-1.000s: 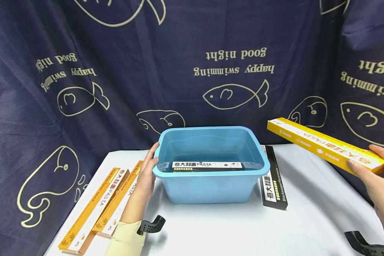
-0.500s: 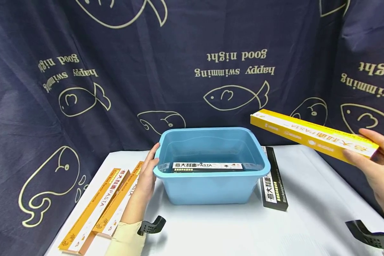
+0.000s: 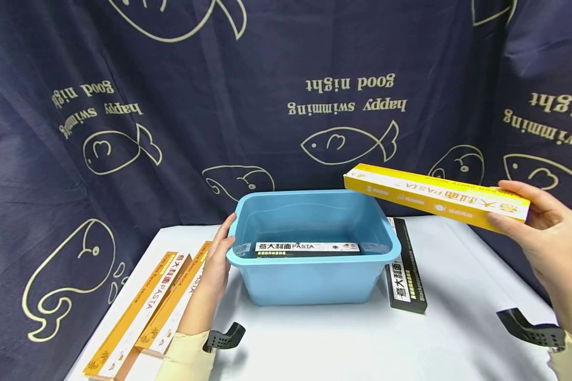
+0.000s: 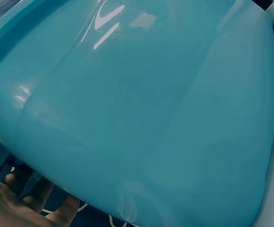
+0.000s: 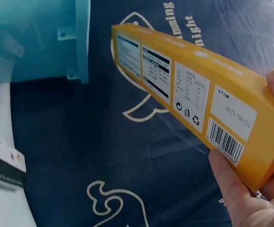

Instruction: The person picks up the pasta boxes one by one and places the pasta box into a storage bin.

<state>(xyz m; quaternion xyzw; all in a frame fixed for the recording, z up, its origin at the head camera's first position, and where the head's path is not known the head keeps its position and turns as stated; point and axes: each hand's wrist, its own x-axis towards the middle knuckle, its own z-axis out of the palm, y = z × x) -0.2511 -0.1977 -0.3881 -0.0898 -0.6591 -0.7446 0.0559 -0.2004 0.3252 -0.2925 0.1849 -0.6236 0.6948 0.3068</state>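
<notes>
A light blue plastic tub (image 3: 314,283) stands in the middle of the white table. My left hand (image 3: 217,259) holds its left rim; in the left wrist view the fingers (image 4: 64,213) show at the rim's underside beside the tub wall. A black-and-white pasta box (image 3: 310,247) lies inside the tub along the front. My right hand (image 3: 548,227) grips the near end of a long yellow pasta box (image 3: 434,194), thumb on one side and fingers on the other. The box is in the air, its far end over the tub's back right corner. Its label and barcode face the right wrist camera.
Another black pasta box (image 3: 406,270) lies on the table against the tub's right side. Two orange pasta boxes (image 3: 138,312) lie at the left, beside my left forearm. A dark blue fish-print cloth (image 3: 248,95) hangs close behind the table (image 3: 314,344).
My right hand has carried the yellow pasta box leftward, from right of the tub to over its back right corner. My left hand stays on the rim.
</notes>
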